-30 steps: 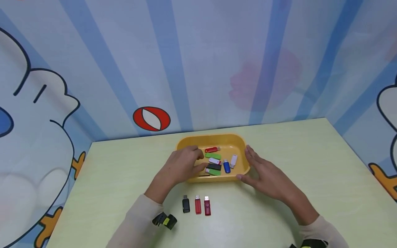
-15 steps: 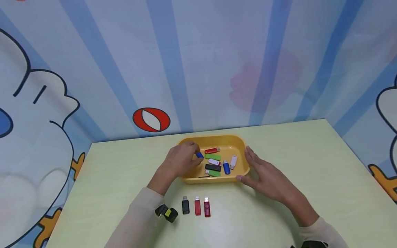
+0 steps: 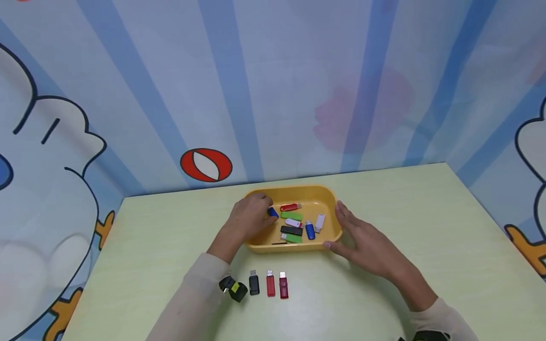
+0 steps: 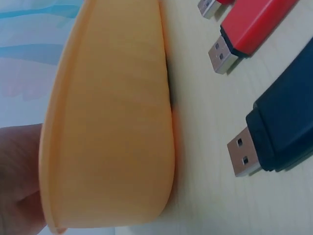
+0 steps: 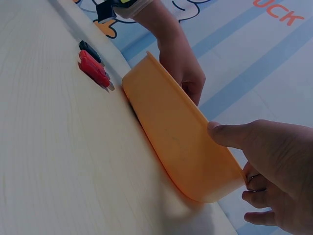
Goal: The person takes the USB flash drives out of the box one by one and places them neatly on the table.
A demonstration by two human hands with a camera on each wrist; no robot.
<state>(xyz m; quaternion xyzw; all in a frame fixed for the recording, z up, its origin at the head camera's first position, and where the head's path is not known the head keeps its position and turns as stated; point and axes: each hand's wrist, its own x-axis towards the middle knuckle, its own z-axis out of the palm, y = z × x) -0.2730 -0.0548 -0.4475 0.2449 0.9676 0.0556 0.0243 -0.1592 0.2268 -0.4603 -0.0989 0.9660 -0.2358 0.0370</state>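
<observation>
A yellow plastic tray holds several USB flash drives. Inside its left end, my left hand pinches a blue flash drive between thumb and fingers; part of the drive is covered by the hand. At the tray's right end my right hand grips the corner, thumb on the near rim and fingers round the outer side. Drives lying between the hands include a red one, a green one, a black one and another blue one.
In front of the tray, a black drive, a red drive and a dark red drive stand in a row on the pale table, connectors toward the tray. A printed backdrop rises behind the table.
My left hand has shifted slightly left and now shows a blue flash drive between its fingers, which was not visible a second ago. The right hand stays at the tray's end.
</observation>
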